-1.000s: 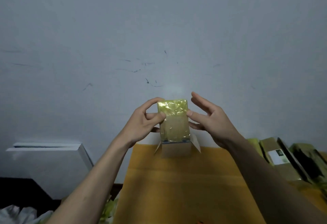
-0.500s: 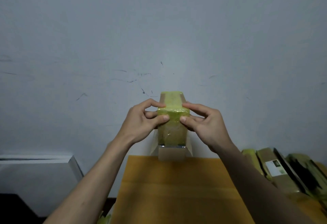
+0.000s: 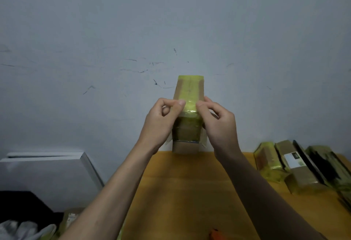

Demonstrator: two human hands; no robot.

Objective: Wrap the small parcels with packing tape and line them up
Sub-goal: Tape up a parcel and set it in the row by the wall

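I hold a small cardboard parcel up in front of the wall, above the far edge of the yellow table. Yellow-green packing tape runs over its top face and down its near side. My left hand grips its left side, thumb pressing on the tape at the upper edge. My right hand grips the right side, thumb on the same tape edge. The parcel's bottom flaps stick out loose below my hands. Several wrapped parcels lie side by side at the table's right.
A grey-white wall fills the view behind. A white board leans at the lower left beside dark floor and crumpled wrapping. Something orange shows at the table's near edge.
The parcel has tipped so its top face now shows. My right hand, open beside it a second ago, closed onto it, and both thumbs moved up to the upper tape edge.
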